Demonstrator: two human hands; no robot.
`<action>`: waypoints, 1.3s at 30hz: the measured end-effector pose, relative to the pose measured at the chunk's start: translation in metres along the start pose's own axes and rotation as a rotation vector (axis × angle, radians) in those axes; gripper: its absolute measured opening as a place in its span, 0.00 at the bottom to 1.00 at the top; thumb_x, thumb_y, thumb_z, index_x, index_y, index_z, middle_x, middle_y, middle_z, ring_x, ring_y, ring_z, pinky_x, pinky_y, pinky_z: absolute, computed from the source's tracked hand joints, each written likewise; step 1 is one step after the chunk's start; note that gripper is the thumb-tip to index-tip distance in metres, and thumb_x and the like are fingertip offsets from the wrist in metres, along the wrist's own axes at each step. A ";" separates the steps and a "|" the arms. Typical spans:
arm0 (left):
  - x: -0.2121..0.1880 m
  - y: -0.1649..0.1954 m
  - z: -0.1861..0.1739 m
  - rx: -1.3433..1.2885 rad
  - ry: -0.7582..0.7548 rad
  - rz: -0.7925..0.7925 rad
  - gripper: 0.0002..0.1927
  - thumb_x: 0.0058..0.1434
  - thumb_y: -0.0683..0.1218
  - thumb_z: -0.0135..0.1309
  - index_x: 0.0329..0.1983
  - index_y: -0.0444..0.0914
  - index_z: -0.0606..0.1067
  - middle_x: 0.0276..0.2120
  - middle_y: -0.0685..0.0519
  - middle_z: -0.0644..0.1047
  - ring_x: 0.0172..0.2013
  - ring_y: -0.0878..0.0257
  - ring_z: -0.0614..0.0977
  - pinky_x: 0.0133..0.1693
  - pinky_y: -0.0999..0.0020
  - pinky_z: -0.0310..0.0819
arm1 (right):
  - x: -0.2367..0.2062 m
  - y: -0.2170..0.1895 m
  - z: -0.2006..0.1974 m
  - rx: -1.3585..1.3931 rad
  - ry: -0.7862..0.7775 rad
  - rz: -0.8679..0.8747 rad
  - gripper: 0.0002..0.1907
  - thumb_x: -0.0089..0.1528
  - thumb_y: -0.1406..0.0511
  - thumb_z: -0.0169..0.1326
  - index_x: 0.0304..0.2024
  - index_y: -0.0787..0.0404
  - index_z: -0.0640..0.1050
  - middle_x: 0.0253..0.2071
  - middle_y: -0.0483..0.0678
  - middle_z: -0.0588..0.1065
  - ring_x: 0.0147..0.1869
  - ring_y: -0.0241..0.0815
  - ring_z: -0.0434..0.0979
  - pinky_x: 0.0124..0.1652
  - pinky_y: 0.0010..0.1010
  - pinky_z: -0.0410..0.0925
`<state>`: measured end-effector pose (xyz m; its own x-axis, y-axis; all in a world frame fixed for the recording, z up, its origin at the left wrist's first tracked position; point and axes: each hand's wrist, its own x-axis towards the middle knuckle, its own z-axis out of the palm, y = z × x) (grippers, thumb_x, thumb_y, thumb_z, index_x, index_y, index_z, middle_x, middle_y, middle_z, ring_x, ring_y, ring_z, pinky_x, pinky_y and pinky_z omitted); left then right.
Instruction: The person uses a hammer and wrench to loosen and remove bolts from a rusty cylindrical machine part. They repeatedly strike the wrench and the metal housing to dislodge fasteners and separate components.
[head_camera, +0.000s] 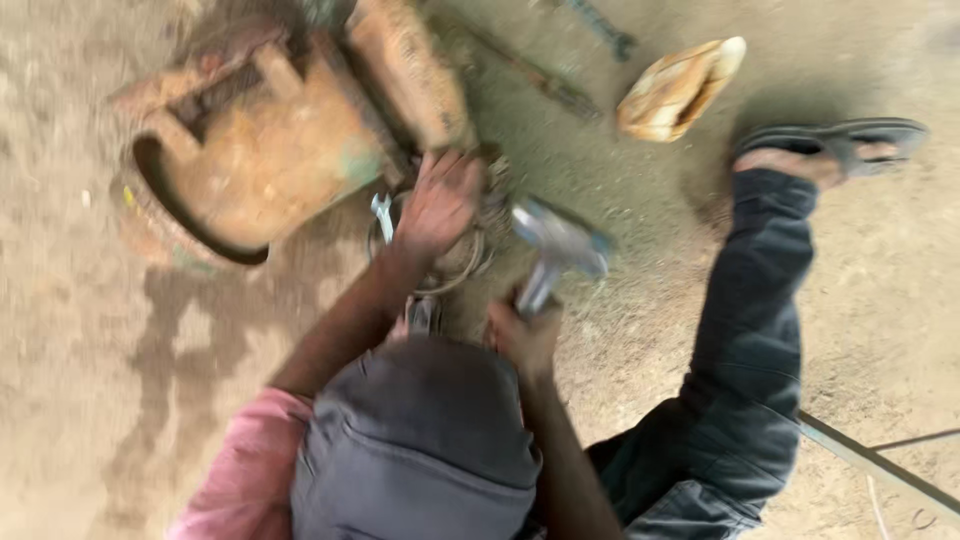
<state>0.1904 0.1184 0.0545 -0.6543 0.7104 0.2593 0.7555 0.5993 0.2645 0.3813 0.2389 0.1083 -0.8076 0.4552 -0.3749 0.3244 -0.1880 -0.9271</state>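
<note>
Dim, even daylight; heavy motion blur throughout.

Dusty grey-brown earthen floor (880, 300). Lying on it: large rusty orange metal machine casing (270, 150), far left; tan wooden block (680, 88), far right; thin metal rod (870, 462), near right.

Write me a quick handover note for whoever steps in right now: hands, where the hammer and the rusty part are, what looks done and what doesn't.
Left hand: pressed on the parts at the end of the rusty orange machine body, which lies on its side on the dirt floor; motion blur hides the grip.
Right hand: closed round the handle of the hammer, whose head is raised just right of the left hand.
A spanner lies beside the left hand, and a wooden block farther off.
Done: nothing I can confirm.
Left: the rusty piece sits on the body, seemingly not yet freed.
</note>
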 end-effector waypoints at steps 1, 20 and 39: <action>-0.003 0.002 0.001 0.038 0.091 0.027 0.14 0.68 0.41 0.48 0.56 0.32 0.70 0.54 0.39 0.75 0.58 0.48 0.75 0.63 0.48 0.65 | 0.000 0.012 0.003 0.093 0.022 -0.027 0.13 0.64 0.69 0.57 0.28 0.54 0.69 0.19 0.43 0.68 0.18 0.34 0.68 0.18 0.30 0.63; -0.143 -0.015 -0.073 -0.244 -0.042 -0.173 0.11 0.59 0.47 0.61 0.38 0.37 0.73 0.34 0.46 0.81 0.44 0.51 0.81 0.54 0.51 0.72 | 0.043 0.097 -0.072 -0.727 0.652 0.013 0.25 0.55 0.73 0.62 0.55 0.67 0.74 0.36 0.52 0.78 0.36 0.49 0.81 0.37 0.44 0.74; -0.218 -0.050 -0.100 -0.181 -0.185 -0.823 0.18 0.57 0.44 0.61 0.50 0.38 0.73 0.42 0.42 0.78 0.44 0.42 0.80 0.43 0.48 0.75 | 0.091 0.062 0.158 -1.198 -0.293 -0.202 0.16 0.65 0.56 0.55 0.46 0.61 0.76 0.32 0.59 0.80 0.34 0.59 0.81 0.34 0.48 0.74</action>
<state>0.2926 -0.1035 0.0780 -0.9637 0.1336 -0.2312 0.0159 0.8930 0.4497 0.2495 0.1309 0.0177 -0.9246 0.1442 -0.3526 0.3016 0.8425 -0.4463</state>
